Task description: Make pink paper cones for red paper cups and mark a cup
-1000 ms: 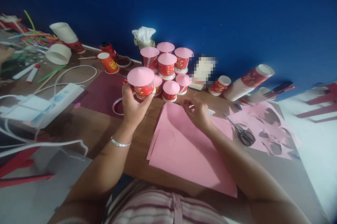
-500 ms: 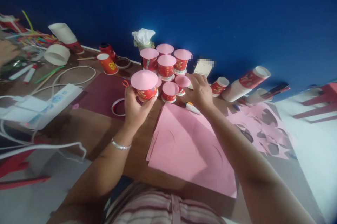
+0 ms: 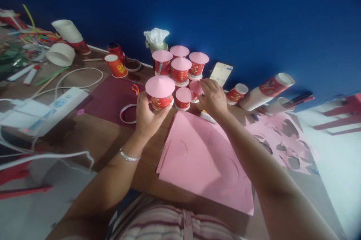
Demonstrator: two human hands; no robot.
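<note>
My left hand (image 3: 149, 118) is wrapped round a red paper cup (image 3: 160, 101) with a pink cone-shaped paper top, holding it upright at the front left of a group of similar cups. My right hand (image 3: 213, 96) curls round the right side of a smaller red cup (image 3: 195, 96); its fingers overlap the edge of the pink top. Between my hands stands another small topped cup (image 3: 183, 103). Behind them are several larger topped cups (image 3: 180, 74). A glue bottle (image 3: 208, 116) lies just below my right wrist, partly hidden.
A stack of pink paper (image 3: 197, 165) lies in front, with cut pink scraps (image 3: 278, 140) to its right. A phone (image 3: 222, 73) leans by the blue wall. A power strip (image 3: 59, 108) with white cables occupies the left, near an orange cup (image 3: 116, 66) and a tape roll (image 3: 128, 114).
My right hand has moved in onto the small cup, its fingers now overlapping the pink top. My left hand keeps hold of its cup. The view has shifted slightly.
</note>
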